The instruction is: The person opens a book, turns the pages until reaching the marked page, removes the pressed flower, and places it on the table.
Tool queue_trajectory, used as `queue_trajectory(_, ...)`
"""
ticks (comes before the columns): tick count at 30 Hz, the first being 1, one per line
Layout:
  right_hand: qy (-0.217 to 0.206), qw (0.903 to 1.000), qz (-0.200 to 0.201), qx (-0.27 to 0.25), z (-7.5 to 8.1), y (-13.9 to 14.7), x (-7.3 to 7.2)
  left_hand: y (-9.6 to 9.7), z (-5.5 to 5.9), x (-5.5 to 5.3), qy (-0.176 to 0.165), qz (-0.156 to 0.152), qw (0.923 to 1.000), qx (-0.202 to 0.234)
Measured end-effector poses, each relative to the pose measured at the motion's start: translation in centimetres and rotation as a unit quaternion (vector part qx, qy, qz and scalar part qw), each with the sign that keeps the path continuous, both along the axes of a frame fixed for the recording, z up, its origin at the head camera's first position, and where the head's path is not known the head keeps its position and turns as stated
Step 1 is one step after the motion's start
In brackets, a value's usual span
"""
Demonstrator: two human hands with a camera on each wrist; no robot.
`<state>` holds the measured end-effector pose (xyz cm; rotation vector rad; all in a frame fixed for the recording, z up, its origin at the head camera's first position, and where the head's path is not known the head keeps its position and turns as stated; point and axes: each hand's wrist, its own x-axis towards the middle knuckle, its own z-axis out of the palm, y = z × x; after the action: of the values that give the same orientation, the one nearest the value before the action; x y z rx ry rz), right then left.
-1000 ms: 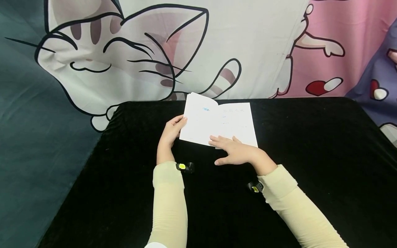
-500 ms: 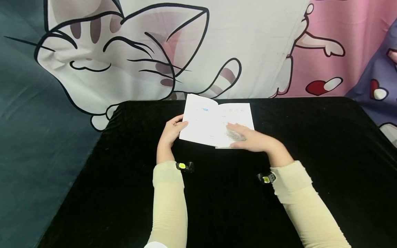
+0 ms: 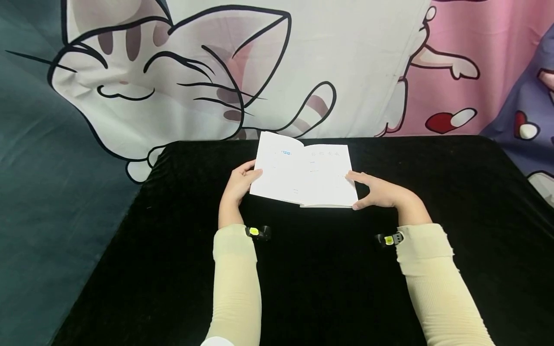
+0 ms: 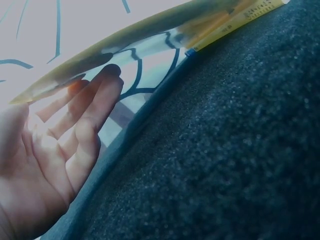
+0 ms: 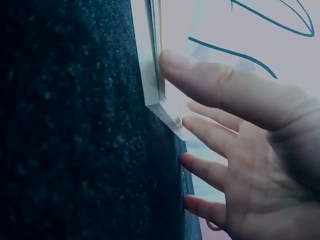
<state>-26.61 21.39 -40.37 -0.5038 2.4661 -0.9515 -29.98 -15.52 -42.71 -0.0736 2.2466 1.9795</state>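
An open book point(image 3: 281, 178) with white, sparsely printed pages lies before me at the far part of the table, its left half raised. My left hand point(image 3: 238, 185) holds that left side, thumb over the page and fingers underneath. The left wrist view shows the yellowish underside of the book point(image 4: 140, 35) above the fingers. My right hand point(image 3: 383, 192) is at the book's right edge, thumb by the lower corner. Seen from the right wrist, the thumb touches the page block of the book point(image 5: 142, 55), while the other fingers reach out fairly straight beside its corner.
A black velvety cloth point(image 3: 311, 288) covers the table. Behind it hangs a curtain point(image 3: 359, 57) with cartoon cats, close to the book's far edge. Small black wrist cameras point(image 3: 258, 233) sit at both cuffs of the cream sleeves point(image 3: 235, 283).
My right hand has slid rightward across the pages, from the lower middle to the right edge. The left hand keeps its hold, and the book has barely moved.
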Motion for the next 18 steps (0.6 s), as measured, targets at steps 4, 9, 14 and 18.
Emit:
queue_trajectory(4,0.007,0.9999,0.004,0.01,-0.03,0.12,-0.01,0.01,-0.01,-0.01,0.0,0.0,1.0,0.003)
queue_trajectory(9,0.012,0.9998,0.001,0.013,-0.2,0.2,-0.11,0.01,-0.06,-0.09,0.002,-0.002,1.0,0.009)
queue_trajectory(14,0.012,0.9997,-0.01,0.02,-0.2,-0.04,-0.11,0.01,0.02,-0.08,-0.005,-0.001,0.9999,0.01)
queue_trajectory(18,0.019,0.9989,-0.019,0.037,0.0,-0.34,-0.03,-0.05,0.1,-0.03,-0.009,-0.004,0.9999,0.012)
